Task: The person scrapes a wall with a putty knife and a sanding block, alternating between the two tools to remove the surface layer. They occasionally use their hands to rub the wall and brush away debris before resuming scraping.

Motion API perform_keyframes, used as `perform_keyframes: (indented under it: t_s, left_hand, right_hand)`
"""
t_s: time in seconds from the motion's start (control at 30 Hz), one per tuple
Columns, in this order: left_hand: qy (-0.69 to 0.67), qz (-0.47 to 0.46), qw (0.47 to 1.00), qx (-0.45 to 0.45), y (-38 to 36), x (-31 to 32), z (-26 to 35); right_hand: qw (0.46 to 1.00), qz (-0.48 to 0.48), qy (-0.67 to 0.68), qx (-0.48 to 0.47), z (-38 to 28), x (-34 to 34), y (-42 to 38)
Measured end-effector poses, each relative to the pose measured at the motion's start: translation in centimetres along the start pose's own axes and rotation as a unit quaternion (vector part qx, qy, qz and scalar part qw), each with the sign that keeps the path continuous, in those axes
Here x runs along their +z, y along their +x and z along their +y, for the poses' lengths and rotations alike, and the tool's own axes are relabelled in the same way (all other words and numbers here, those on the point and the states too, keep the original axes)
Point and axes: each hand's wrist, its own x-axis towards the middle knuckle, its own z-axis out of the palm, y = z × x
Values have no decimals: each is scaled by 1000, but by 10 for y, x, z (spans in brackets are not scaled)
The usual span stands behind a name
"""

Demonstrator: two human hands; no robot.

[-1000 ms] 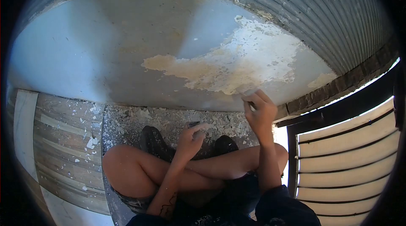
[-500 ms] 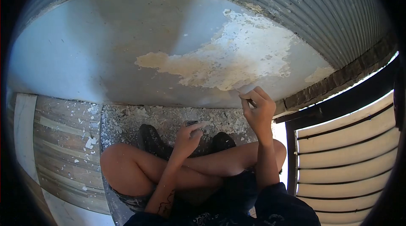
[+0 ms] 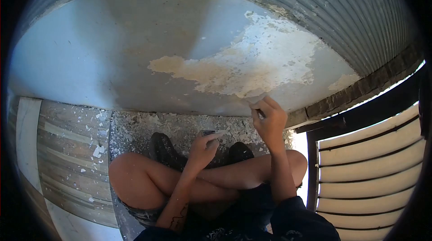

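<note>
My right hand (image 3: 271, 123) appears to pinch a thin piece (image 3: 250, 102), identity unclear, at the lower edge of the bare patch (image 3: 274, 54) on the wall (image 3: 148, 25). My left hand (image 3: 202, 151) is half-curled between my shoes (image 3: 163, 147); its grip I cannot tell. Caution: excess pressure may gouge the wall; brittle paint may flake onto my legs (image 3: 139, 175). Shirt markings (image 3: 218, 233) are illegible.

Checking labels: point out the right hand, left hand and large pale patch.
Right hand (image 3: 271, 123): head view, on the middle of the hand.
Left hand (image 3: 202, 152): head view, on the middle of the hand.
Large pale patch (image 3: 266, 56): head view, near its middle.
</note>
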Motion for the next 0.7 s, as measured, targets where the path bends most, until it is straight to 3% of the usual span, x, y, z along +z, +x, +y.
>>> perform_keyframes:
  t_s: [0.23,0.3,0.33,0.4,0.53,0.7]
  left_hand:
    - [42,10,999,-7,-1,1,1]
    - [-44,-6,994,-98,-1,1,2]
    - [-45,-7,994,-99,-2,2,2]
    - [-9,-20,996,-81,1,2,3]
    - [-53,-31,994,-90,-1,2,-1]
    - [-80,-46,986,-142,0,-1,20]
  right_hand:
    - [999,-33,-14,2,2,1,0]
    - [999,-15,-4,48,0,-7,2]
    - [999,-16,-5,49,3,-2,3]
    - [999,-48,-21,-1,9,10,5]
    - [999,-18,25,15,0,-4,2]
    - [999,-40,-28,0,7,4,2]
